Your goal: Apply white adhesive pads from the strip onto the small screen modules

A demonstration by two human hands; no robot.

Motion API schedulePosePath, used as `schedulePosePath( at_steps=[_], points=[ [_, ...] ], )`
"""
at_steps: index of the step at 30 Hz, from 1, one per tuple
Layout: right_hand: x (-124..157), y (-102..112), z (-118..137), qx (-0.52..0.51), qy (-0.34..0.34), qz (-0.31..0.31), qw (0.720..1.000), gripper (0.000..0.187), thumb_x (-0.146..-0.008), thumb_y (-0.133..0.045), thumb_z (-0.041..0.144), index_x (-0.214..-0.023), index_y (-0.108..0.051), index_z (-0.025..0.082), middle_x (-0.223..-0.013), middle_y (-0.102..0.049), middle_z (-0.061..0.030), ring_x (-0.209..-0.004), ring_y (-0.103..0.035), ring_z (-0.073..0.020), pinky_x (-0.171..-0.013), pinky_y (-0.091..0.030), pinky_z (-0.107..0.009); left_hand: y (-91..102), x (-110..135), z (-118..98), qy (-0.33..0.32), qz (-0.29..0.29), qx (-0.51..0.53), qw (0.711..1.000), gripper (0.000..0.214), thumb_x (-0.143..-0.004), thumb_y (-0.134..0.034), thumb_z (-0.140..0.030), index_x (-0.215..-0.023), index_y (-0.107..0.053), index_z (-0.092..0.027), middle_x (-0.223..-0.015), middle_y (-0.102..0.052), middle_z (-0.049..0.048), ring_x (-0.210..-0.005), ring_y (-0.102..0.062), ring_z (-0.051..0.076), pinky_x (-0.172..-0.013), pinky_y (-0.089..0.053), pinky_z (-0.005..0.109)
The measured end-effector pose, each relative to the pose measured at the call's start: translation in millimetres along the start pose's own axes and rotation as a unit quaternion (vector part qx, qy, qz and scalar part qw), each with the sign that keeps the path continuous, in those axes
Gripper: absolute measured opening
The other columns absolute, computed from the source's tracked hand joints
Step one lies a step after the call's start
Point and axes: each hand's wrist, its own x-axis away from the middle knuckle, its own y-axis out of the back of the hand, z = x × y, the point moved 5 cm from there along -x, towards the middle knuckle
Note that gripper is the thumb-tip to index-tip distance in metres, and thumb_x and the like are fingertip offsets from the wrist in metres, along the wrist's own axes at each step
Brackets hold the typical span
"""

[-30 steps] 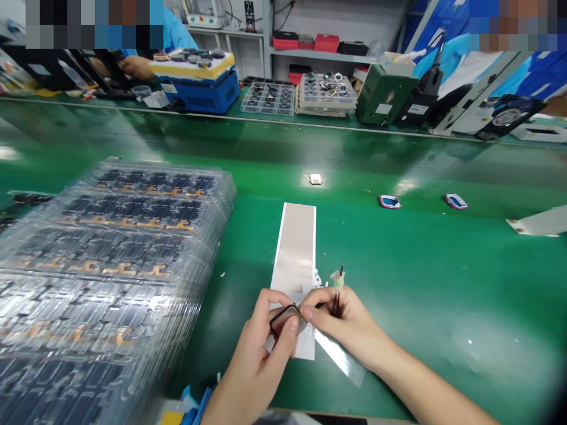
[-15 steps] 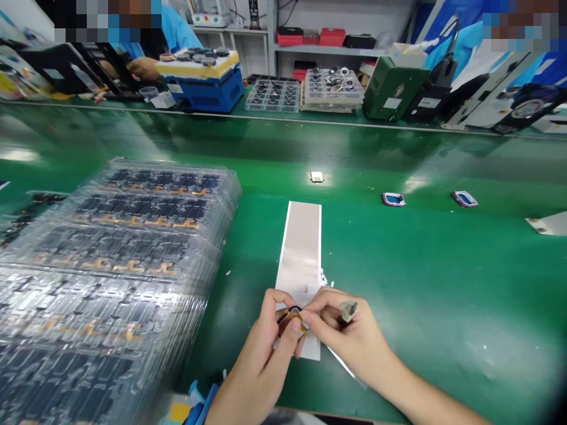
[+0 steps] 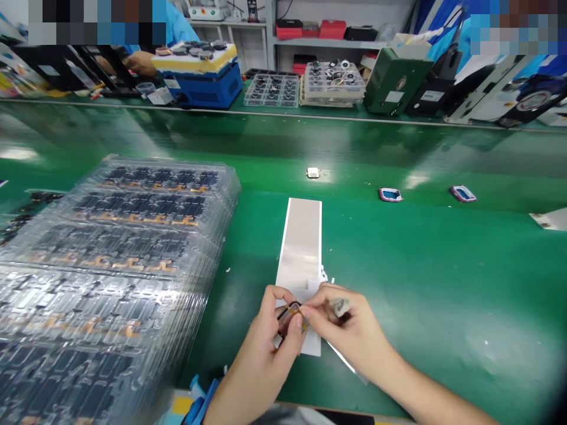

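Note:
My left hand [image 3: 270,348] is closed around the edges of a small flat screen part [image 3: 289,313] with a dark rim and an orange flex strip. Thumb and index finger of my right hand [image 3: 349,324] pinch at the part's right edge, partly hiding it. A greyish object [image 3: 340,306] pokes out between the curled fingers of that hand; I cannot make out what it is. Beneath both hands lies a long white-edged sheet [image 3: 301,248] with a grey-beige face. Tiny white scraps [image 3: 324,275] lie along its right side.
At the left rises a stack of clear trays [image 3: 146,230] filled with dark screen parts. Farther back on the green table [image 3: 425,283] are a small white-faced piece [image 3: 313,172] and two purple-rimmed frames [image 3: 390,195] [image 3: 463,193]. Behind stand a blue machine [image 3: 204,85] and co-workers.
The view has shifted slightly. My hands stay together on the screen part, with the right fingers moved a little along its edge and the part turned slightly.

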Motion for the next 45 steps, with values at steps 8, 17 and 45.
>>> schedulePosePath(
  at_steps=[8,17,45],
  points=[
    [-5,48,12,0.032,0.147,-0.148,0.977,0.037,-0.101,-0.043,0.038,-0.075,-0.062,0.02,-0.08,-0.055,-0.0004,-0.075,-0.054,-0.0106,-0.069,-0.045,-0.022,0.0,3,-20,-0.143,-0.029,-0.319,0.936,0.011,-0.102,-0.038,-0.02,-0.111,-0.043,-0.024,-0.115,-0.067,0.0091,-0.114,-0.063,0.023,-0.091,-0.052,0.04],
    [-14,32,-11,-0.015,0.073,-0.126,0.989,0.015,-0.09,-0.064,0.032,-0.084,-0.064,0.018,-0.085,-0.063,-0.0026,-0.068,-0.069,-0.0121,-0.065,-0.058,-0.023,-10.5,5,-19,-0.227,0.008,-0.484,0.845,0.018,-0.095,-0.039,-0.006,-0.106,-0.044,-0.02,-0.135,-0.063,0.0144,-0.139,-0.044,0.032,-0.093,-0.057,0.048],
    [-2,46,14,-0.074,0.114,-0.251,0.958,0.007,-0.079,-0.077,0.022,-0.08,-0.07,0.02,-0.079,-0.068,-0.0017,-0.068,-0.074,-0.0163,-0.067,-0.064,-0.025,-11.2,1,-28,-0.221,-0.038,-0.443,0.868,0.016,-0.093,-0.046,-0.007,-0.1,-0.052,-0.02,-0.126,-0.067,0.0146,-0.125,-0.058,0.035,-0.091,-0.051,0.05]
  ],
)
